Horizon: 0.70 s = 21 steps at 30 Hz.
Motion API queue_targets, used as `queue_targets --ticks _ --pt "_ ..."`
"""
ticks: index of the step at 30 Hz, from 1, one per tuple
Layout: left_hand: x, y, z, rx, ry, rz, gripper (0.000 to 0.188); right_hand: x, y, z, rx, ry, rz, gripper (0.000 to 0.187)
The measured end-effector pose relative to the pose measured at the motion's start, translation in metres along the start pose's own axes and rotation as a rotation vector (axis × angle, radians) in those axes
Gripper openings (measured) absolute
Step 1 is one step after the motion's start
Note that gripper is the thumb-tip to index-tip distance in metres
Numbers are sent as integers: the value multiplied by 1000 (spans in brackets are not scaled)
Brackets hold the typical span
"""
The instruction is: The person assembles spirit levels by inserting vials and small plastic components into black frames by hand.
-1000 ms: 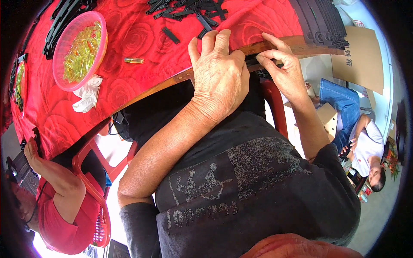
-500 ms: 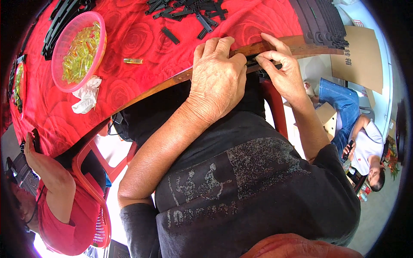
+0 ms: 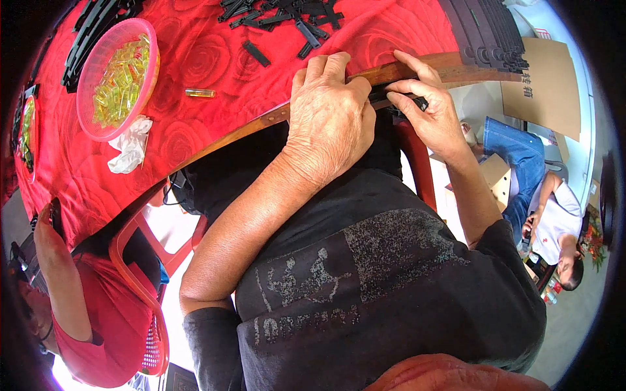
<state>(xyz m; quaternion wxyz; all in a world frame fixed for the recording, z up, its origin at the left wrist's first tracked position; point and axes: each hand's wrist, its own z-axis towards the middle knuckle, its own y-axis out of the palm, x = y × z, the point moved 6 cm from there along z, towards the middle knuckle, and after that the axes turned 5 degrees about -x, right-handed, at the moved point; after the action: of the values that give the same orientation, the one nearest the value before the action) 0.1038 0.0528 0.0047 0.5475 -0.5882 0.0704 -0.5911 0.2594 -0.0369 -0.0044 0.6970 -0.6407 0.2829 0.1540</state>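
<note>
The left hand (image 3: 330, 116) has drawn back slightly over the near edge of the worktop (image 3: 218, 120), curled, its hold hidden — the right hand (image 3: 434, 118) stays pinched on a black strip (image 3: 379, 97) at that edge, so handling apparently continues

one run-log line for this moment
left hand: over wooden table edge, grip unclear; right hand: pinching black part; nearby: pink basket of yellow tubes, lone yellow tube, loose black pieces

Wkshp., informal: desk (image 3: 450, 66) w/ red cloth (image 3: 228, 78), blk. pcs. (image 3: 308, 33) in bulk, bowl (image 3: 86, 85) of yel. tubes (image 3: 122, 88), ctn. (image 3: 544, 85), chair (image 3: 417, 159).
</note>
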Motion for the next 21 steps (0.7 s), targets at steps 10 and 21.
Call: queue_targets --ticks 10,21 --pt "2 -4 -5 -36 -8 30 12 2 -7 12 -14 47 155 21" --pt "-2 -1 -12 -36 -15 -57 10 -16 -2 35 -300 -188 -79 9"
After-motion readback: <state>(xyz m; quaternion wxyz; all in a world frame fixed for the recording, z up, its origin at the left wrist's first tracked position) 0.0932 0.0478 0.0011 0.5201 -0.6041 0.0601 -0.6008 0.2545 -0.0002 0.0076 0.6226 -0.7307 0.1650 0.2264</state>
